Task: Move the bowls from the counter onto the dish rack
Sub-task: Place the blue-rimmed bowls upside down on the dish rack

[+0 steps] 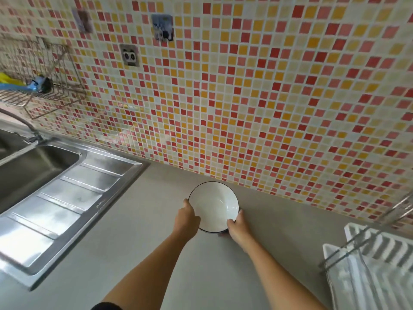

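A white bowl [212,204] with a thin dark rim sits at the back of the grey counter [156,253], close to the tiled wall. My left hand [188,214] grips its left rim with the thumb over the edge. My right hand [238,225] holds its lower right rim. Whether the bowl rests on the counter or is lifted I cannot tell. The dish rack [375,265], white with metal wire bars, stands at the lower right, with no dishes visible in it.
A steel sink [33,166] with a ribbed drainboard [67,204] fills the left side, a tap above it. A wire wall shelf [40,86] holds a blue item. The mosaic tile wall [268,97] runs behind the counter.
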